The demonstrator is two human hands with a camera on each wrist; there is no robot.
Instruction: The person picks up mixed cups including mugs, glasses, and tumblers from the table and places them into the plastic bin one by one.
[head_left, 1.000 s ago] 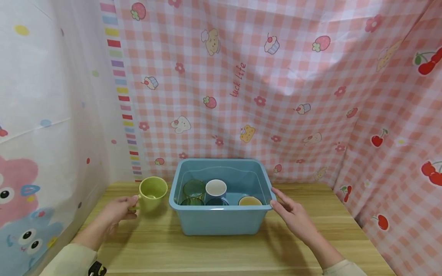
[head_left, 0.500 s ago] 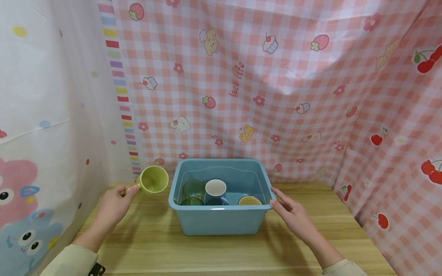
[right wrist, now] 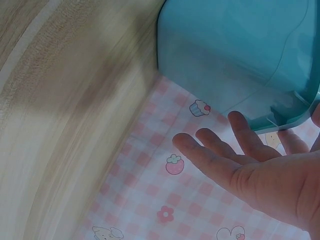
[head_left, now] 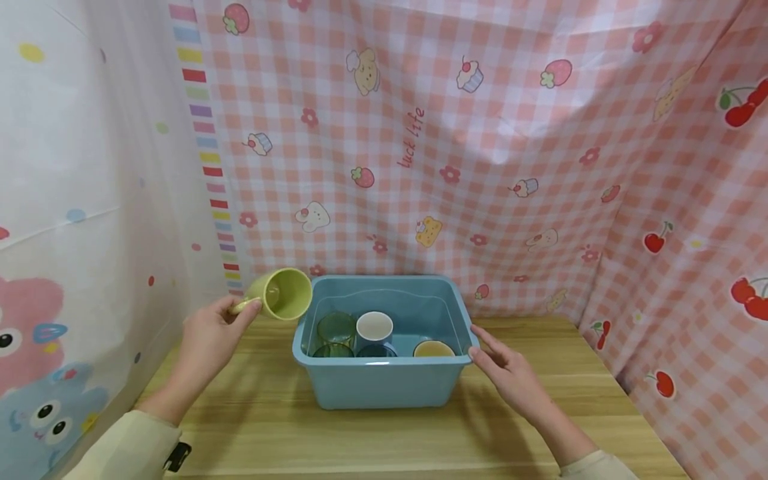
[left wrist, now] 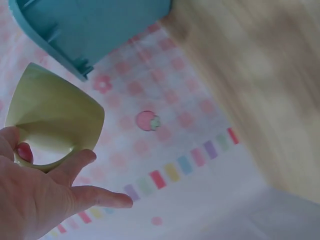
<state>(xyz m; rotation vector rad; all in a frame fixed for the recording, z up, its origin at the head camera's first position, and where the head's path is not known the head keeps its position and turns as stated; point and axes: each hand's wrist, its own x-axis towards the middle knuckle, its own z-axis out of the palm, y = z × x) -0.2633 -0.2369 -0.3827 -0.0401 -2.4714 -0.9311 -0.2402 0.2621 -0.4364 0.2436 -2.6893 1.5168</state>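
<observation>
- Green and tilted, the mug [head_left: 282, 294] sits left of centre in the head view, raised off the wooden desk [head_left: 252, 413], just beside the upper left corner of the blue bin [head_left: 384, 383], its mouth turned toward that bin.
- Your left hand [head_left: 210, 340] has its grip on the mug's handle; the left wrist view shows what the head view cannot: a finger hooked through the handle loop and the thumb lying along it, with the mug [left wrist: 52, 120] at the left edge of that frame and the bin's rim [left wrist: 75, 35] at the upper left.
- Your right hand [head_left: 507, 373] lies at the right end of the bin's rim, grip wide, fingers straight. Only the right wrist view shows the underside: your fingers [right wrist: 215, 150] spread below the rim's lip [right wrist: 285, 117] at the right of the frame. Whether they touch it, you cannot tell from there.
- Only the head view lets you look into the bin: two green glasses [head_left: 336, 330], a white-lined cup [head_left: 375, 327], a dark cup [head_left: 377, 351] in front of it, and a yellow cup [head_left: 435, 349].
- Both wrist views are blurred across the desk.
</observation>
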